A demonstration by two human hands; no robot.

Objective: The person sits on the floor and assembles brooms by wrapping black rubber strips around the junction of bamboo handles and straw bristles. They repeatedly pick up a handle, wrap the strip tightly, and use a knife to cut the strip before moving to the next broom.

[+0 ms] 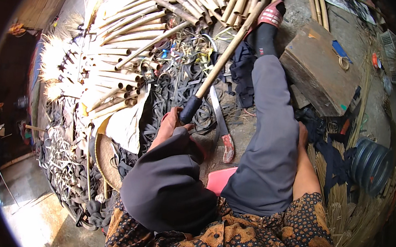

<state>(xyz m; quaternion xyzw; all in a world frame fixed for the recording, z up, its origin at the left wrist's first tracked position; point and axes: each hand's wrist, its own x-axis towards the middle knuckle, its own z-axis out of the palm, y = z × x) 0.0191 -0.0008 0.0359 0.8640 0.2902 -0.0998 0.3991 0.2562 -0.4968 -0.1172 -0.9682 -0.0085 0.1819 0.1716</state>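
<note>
My left hand (173, 119) is closed around the black-wrapped lower end of a bamboo pole (225, 55), partly hidden behind my bent left knee. The pole slants up and away to the right, its far part beside my right foot in a red sandal (271, 14). Beyond my outstretched right leg, my right hand (303, 135) hangs low near dark cloth; its fingers are mostly hidden. Between my legs lies a curved blade with a red handle (228, 148). Tangled dark strips (183, 75) spread around the pole.
Bamboo handles with bristle heads (118, 65) are stacked at the far left. A round woven tray (109, 163) sits beside my left knee. To the right are a wooden block (323, 68), a clear plastic jug (372, 166) and bundles of thin sticks (351, 231).
</note>
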